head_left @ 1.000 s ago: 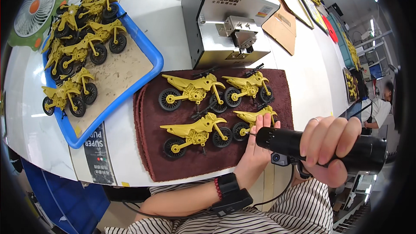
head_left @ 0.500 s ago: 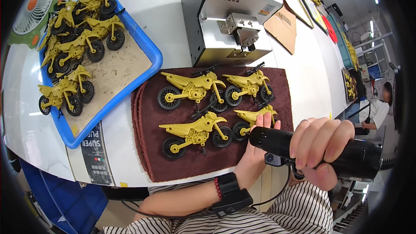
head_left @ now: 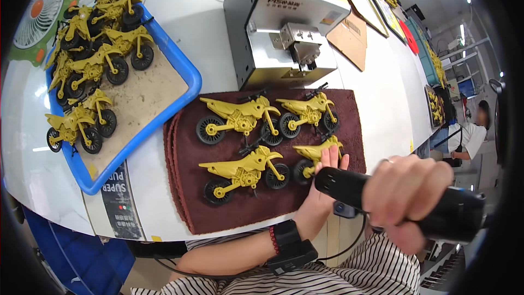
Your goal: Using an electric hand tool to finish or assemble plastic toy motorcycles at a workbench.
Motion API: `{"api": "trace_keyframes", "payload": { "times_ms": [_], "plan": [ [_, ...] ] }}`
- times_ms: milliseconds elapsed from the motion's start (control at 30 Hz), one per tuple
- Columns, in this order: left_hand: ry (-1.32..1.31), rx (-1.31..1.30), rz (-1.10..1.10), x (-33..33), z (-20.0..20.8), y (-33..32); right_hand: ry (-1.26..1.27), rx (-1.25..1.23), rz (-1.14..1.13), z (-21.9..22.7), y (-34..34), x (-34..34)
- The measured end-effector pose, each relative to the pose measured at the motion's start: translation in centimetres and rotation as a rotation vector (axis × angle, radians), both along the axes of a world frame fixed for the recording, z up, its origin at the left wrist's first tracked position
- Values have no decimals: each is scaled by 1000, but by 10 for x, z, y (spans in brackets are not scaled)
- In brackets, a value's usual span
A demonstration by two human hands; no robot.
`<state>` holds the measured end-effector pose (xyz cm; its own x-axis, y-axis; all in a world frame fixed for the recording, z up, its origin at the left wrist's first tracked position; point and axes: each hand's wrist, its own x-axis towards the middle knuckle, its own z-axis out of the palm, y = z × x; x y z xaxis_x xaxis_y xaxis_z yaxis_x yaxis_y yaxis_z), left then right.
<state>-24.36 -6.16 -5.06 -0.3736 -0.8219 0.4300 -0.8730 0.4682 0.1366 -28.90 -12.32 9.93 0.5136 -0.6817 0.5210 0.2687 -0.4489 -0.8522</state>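
Observation:
My right hand [head_left: 406,199] is wrapped round a thick black electric screwdriver [head_left: 349,188], slightly smeared by motion. The driver's front end points left at the lower right yellow toy motorcycle [head_left: 310,152] and covers part of my left hand [head_left: 326,177]. That hand presses on the front part of this motorcycle, fingers over it, hiding its front wheel. The driver's bit and any contact with the toy cannot be made out. Three more yellow toy motorcycles with black wheels lie on the brown cloth [head_left: 289,207], the closest being the lower left one [head_left: 243,172].
Behind the cloth stands a silver and black screw-feeding machine [head_left: 289,22]. To the left is a blue tray [head_left: 194,71] holding several yellow motorcycles, with a green and white fan [head_left: 38,16] beyond. Brown cardboard [head_left: 349,41] lies at the right; a person [head_left: 464,136] is further off.
The view has shifted slightly. My right hand has turned a little with the screwdriver, whose front end sits slightly lower. My left hand stays on the same motorcycle.

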Motion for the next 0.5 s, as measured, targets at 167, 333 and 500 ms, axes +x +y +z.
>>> {"api": "trace_keyframes", "payload": {
  "times_ms": [167,333,500],
  "plan": [
    [-138,70,58,1,14,6,-383,-148,-104,39,-7,-1],
    [-137,76,37,2,21,6,-229,-85,-175,76,-42,4],
    [-159,79,55,7,15,3,-219,-34,-260,44,-96,21]
  ]
}}
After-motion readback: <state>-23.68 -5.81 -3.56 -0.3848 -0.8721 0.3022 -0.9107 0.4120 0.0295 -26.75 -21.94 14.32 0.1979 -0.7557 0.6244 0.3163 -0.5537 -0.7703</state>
